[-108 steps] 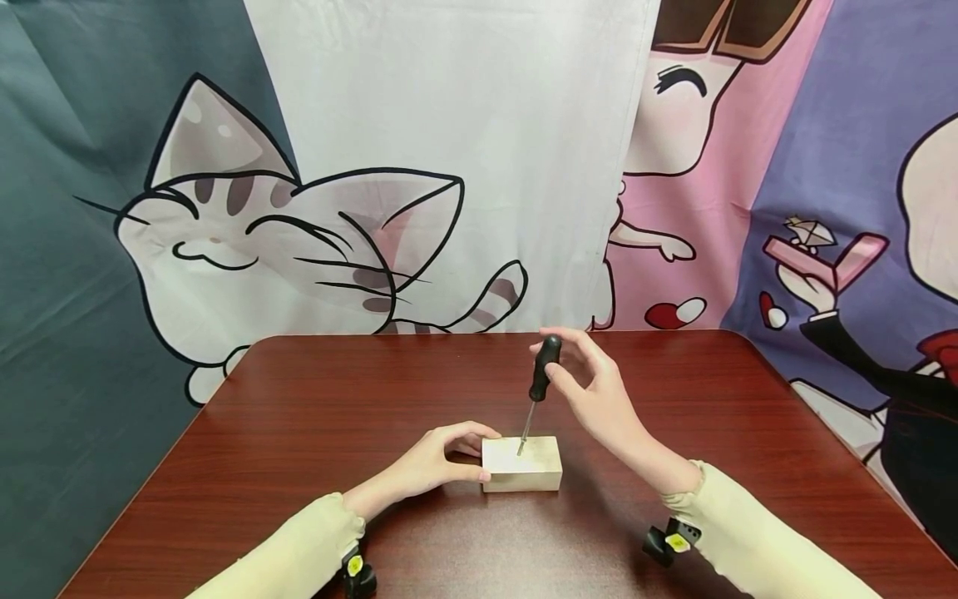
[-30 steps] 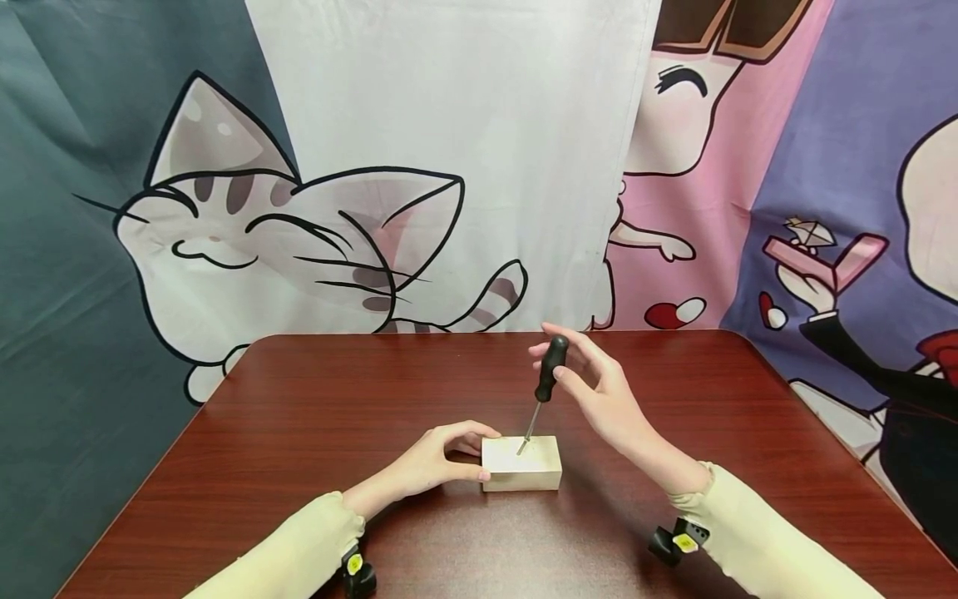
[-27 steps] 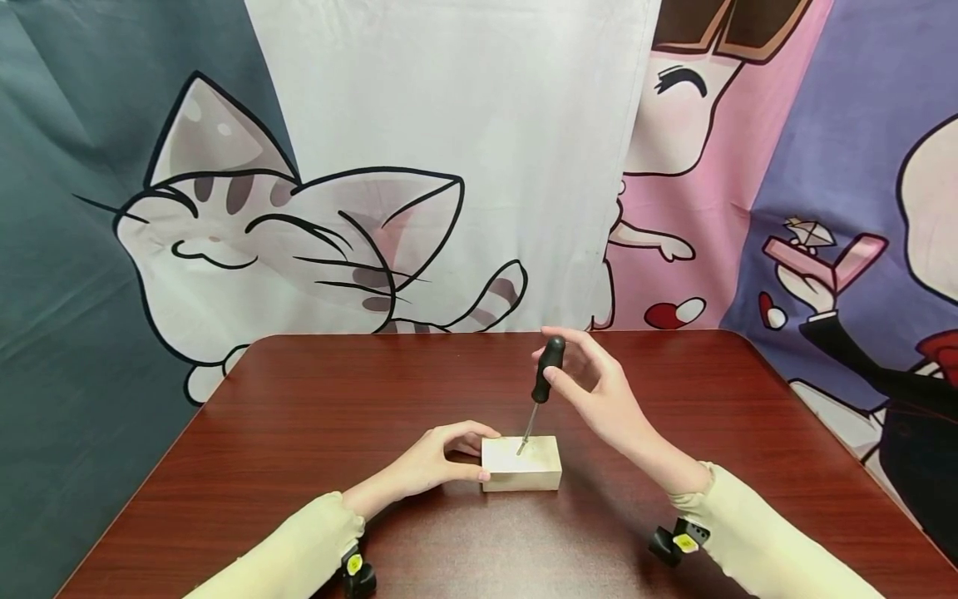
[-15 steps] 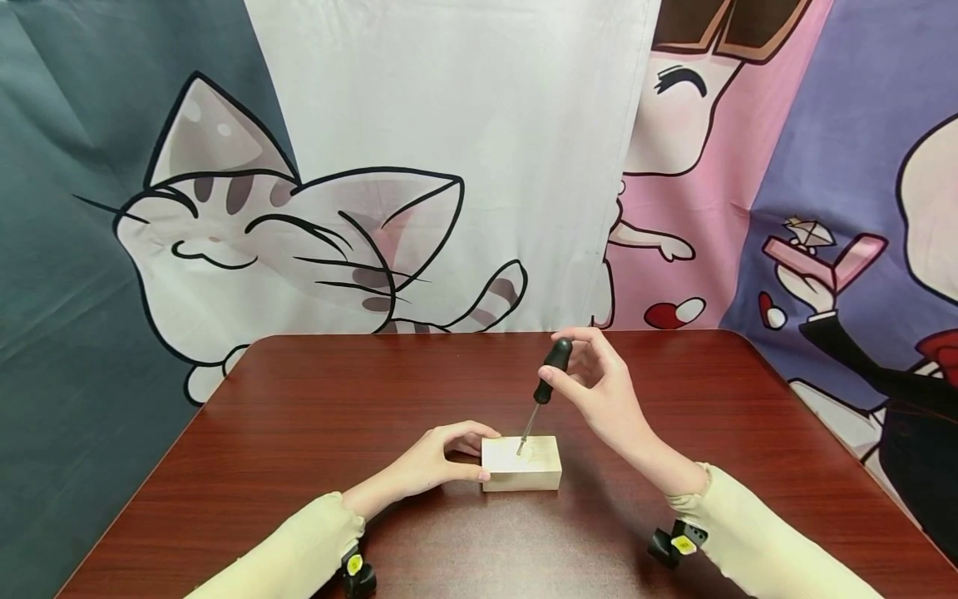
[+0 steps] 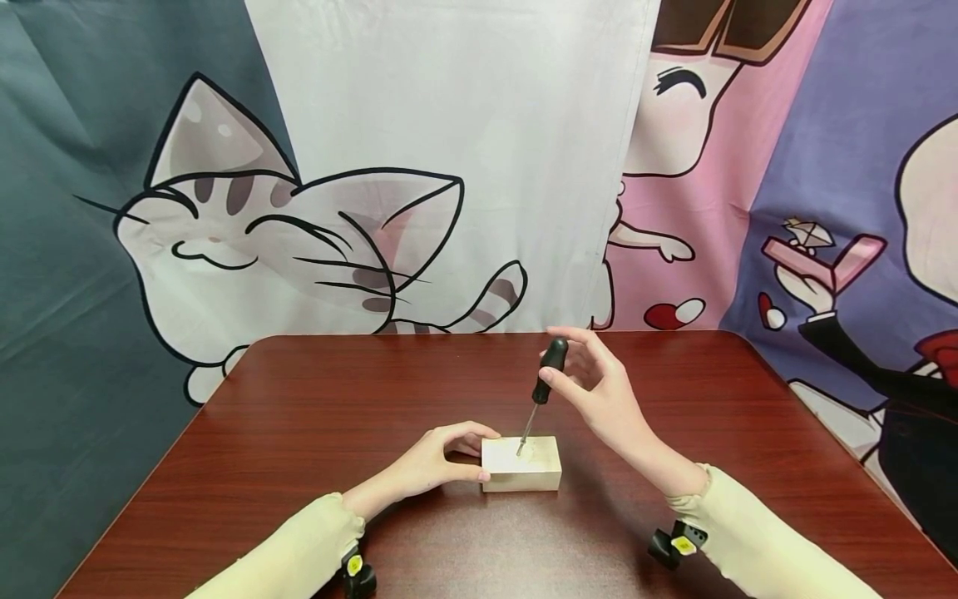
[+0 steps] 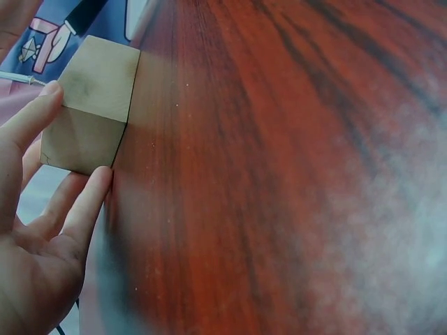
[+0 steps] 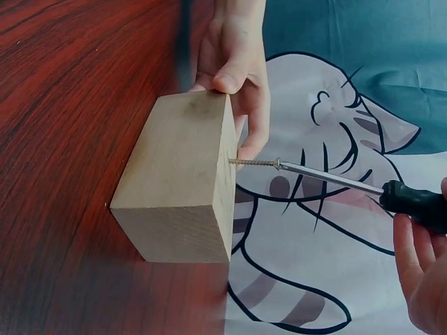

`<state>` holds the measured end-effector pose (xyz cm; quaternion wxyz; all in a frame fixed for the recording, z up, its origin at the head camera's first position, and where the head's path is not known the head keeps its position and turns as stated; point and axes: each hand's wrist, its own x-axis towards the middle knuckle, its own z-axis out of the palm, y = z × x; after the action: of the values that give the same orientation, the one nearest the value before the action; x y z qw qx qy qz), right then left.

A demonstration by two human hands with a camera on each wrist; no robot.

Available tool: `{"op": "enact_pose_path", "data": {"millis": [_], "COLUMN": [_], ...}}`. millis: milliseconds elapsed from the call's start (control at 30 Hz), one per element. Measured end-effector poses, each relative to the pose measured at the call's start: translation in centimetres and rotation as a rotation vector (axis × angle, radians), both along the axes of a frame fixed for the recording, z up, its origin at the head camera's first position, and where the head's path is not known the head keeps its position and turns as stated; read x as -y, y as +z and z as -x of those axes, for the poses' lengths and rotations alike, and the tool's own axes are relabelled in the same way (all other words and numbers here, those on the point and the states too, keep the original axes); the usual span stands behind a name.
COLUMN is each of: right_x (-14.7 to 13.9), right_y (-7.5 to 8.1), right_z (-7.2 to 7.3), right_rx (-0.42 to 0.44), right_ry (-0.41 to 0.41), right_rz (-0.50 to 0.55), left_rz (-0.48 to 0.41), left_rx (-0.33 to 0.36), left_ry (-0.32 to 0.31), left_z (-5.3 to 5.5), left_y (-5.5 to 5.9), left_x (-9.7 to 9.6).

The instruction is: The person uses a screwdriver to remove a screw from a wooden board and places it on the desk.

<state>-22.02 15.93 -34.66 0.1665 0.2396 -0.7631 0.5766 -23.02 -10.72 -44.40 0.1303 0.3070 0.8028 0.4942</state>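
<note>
A pale wooden block [image 5: 521, 480] lies on the reddish-brown table. My left hand [image 5: 430, 460] grips its left end, thumb on the near side and fingers on the far side. In the right wrist view a screw [image 7: 255, 162] stands partly sunk in the block's top, its threads showing. The tip of a screwdriver [image 7: 332, 179] meets the screw's head. My right hand [image 5: 599, 391] holds the screwdriver's black handle [image 5: 552, 366] between thumb and fingers, the tool leaning slightly right. In the left wrist view the block's near side and end show.
The wooden table [image 5: 359, 383] spreads around the block on all sides. Behind it hangs a cloth backdrop [image 5: 464, 100] with a cartoon cat and figures. A small black camera [image 5: 359, 576] is strapped at each wrist.
My right fingers have shifted round the handle, opening off it about a second ago and closing again. The handle's lean varies slightly. The block and my left hand stay in place.
</note>
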Motion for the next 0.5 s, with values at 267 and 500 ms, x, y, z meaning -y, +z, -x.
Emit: {"op": "enact_pose_path", "data": {"millis": [267, 500], "right_x": [-0.27, -0.39], "right_y": [0.22, 0.23], "right_z": [-0.20, -0.40], "right_rx": [-0.013, -0.026], "right_ry": [0.118, 0.083], "right_rz": [-0.012, -0.020], "left_rz": [-0.004, -0.009], "left_rx": [0.005, -0.002], "left_ry": [0.003, -0.001], "left_z": [-0.02, -0.06], "left_y": [0.01, 0.04], "left_x": [-0.03, -0.06]}}
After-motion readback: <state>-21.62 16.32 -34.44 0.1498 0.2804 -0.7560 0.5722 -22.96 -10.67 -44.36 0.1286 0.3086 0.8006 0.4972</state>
